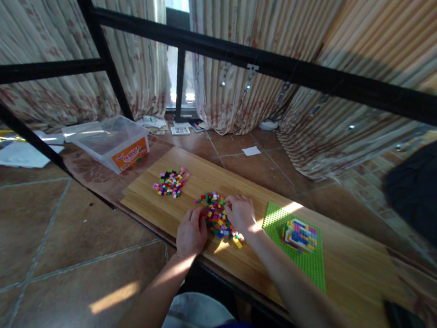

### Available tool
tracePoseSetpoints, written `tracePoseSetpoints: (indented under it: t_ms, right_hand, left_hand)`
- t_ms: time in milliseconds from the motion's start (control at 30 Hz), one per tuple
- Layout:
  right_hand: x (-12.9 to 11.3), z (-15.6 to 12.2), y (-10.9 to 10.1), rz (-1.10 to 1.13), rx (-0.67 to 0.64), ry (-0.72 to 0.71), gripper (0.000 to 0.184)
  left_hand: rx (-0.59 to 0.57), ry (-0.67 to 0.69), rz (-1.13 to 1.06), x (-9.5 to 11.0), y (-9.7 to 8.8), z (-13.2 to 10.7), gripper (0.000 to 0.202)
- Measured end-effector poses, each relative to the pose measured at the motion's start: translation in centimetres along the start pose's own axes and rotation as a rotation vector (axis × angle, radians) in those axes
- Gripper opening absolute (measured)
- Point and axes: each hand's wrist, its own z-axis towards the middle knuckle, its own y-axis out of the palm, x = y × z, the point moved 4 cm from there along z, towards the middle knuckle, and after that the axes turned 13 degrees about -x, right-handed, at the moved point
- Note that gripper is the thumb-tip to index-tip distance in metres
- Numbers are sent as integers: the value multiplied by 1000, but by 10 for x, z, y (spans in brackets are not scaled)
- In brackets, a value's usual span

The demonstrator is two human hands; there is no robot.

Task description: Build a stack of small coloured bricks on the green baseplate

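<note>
Bare forearms [289, 275] stretched forward, left hand [191, 233] near right hand [242, 214], fingers [198, 214] curled downward

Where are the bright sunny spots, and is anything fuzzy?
In the head view, sunlight patches the floor tiles, the wrist of the right hand and the far edge of the green baseplate; in the head view, the window glares pale; in the head view, the bricks look soft, without crisp edges.

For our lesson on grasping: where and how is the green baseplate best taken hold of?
Likely pinch the flat-lying green baseplate by its bare near margin, coming from the person's side; the brick build stands closer to its far edge.
</note>
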Motion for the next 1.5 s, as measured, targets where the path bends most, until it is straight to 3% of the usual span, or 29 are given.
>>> tracePoseSetpoints:
  t_ms: [200,367,500,600,733,800,900,1100,1267,1333,1500]
  right_hand:
    - [3,-13,-2,33,46,-96,20]
    - [0,-37,-14,123,155,-216,19]
    - [-10,-65,-30,266,343,-410,19]
    - [-16,-81,-38,320,330,-461,20]
    - [-8,-95,-39,634,326,-284,23]
    - [-4,-99,-34,877,304,-192,26]
    - [-4,-102,-27,1136,247,-165,22]
    - [-7,-106,-26,1311,212,-122,21]
    - [-2,-104,-10,1529,185,-68,24]
    - [2,-101,-2,1486,176,-44,27]
    - [21,-87,6,907,240,79,22]
  left_hand:
    - [6,-20,-78,-4,-1,1,24]
    - [9,-124,-348,0,-14,0,22]
    - [-124,-129,-736,26,-18,4,28]
    - [-278,-122,-1039,50,-15,7,27]
    - [-333,-198,-1228,67,-13,7,24]
    - [-327,-235,-1228,73,-13,5,23]
    - [-331,-273,-1194,81,-12,0,22]
    - [-343,-255,-1017,87,-10,-4,13]
    - [-381,-303,-1127,89,-7,-7,16]
    - [-372,-346,-1192,87,-4,-7,17]
    - [-322,-407,-1150,69,8,-7,20]
